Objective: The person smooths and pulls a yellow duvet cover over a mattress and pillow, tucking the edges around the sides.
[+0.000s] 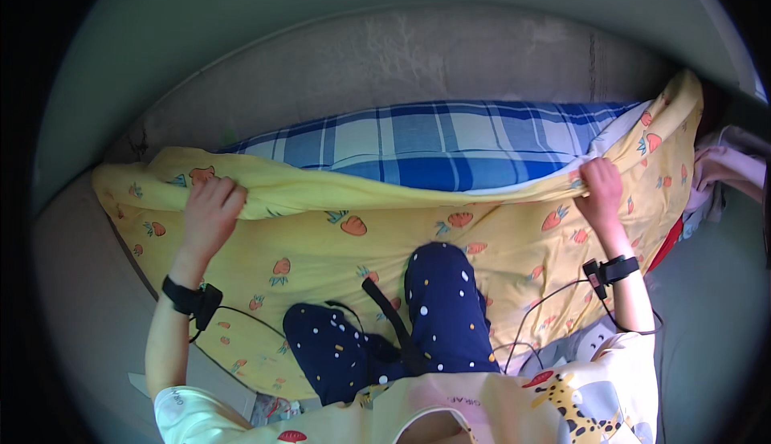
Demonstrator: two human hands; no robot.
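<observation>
A yellow carrot-print bed sheet [313, 245] spreads over the bed beneath my knees. Its far edge is gathered into a long fold. At the left part of this fold, my left hand [211, 206] grips the cloth. On the right, my right hand [599, 188] holds the same edge, where a strip of white underside shows. Beyond the fold lies a blue-and-white plaid fabric surface [421, 134], partly covered by the sheet. Whether it is a mattress or another cover, I cannot tell.
A grey padded headboard or wall panel [373, 52] rises behind the bed. Pinkish cloth [732, 164] hangs at the right. Black wrist straps [620, 268] with cables cross near my arms and navy dotted trousers [443, 305]. Assorted items [277, 408] lie below the bed's near left edge.
</observation>
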